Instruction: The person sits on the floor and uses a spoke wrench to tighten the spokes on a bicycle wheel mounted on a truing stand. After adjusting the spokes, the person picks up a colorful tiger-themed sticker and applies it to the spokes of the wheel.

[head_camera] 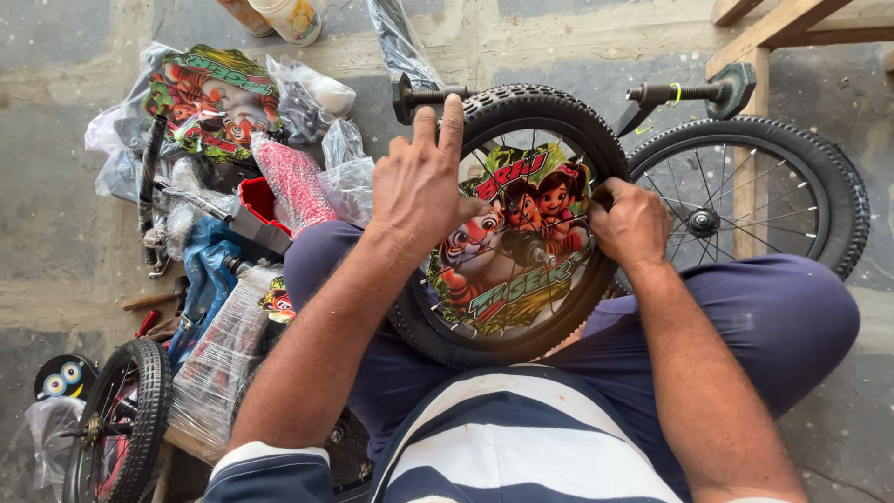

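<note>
- The small bicycle wheel [512, 233] lies across the person's lap, nearly flat, its face turned up toward the camera; its axle points up out of the hub [533, 250], with no long axis to speak of beyond that, the rim being round.
- A colourful cartoon disc [494, 270] sits behind the spokes and fills most of the rim; its pictures read upright from the person's side, slightly tilted.
- The knobby black tyre rests on both thighs of the purple trousers [792, 317], the far edge of the wheel reaching out over the grey floor [56, 242].
- The left hand [419, 186] lies on the wheel's upper left edge, fingers stretched out and spread wide over the tyre, the thumb reaching in toward the disc; it presses rather than clasps.
- The right hand [631, 222] is at the wheel's right edge, fingers curled in tight at the rim; it seems to pinch the disc's edge or a spoke, though the knuckles hide the exact hold.
- The wheel sits between the two hands, both touching it on opposite sides.
- A second wheel [745, 200] lies on the floor just beyond the right knee, a black pedal [694, 91] above it.
- To the left lie plastic-wrapped parts [223, 345], another printed disc [209, 98] and a smaller wheel [126, 419].
</note>
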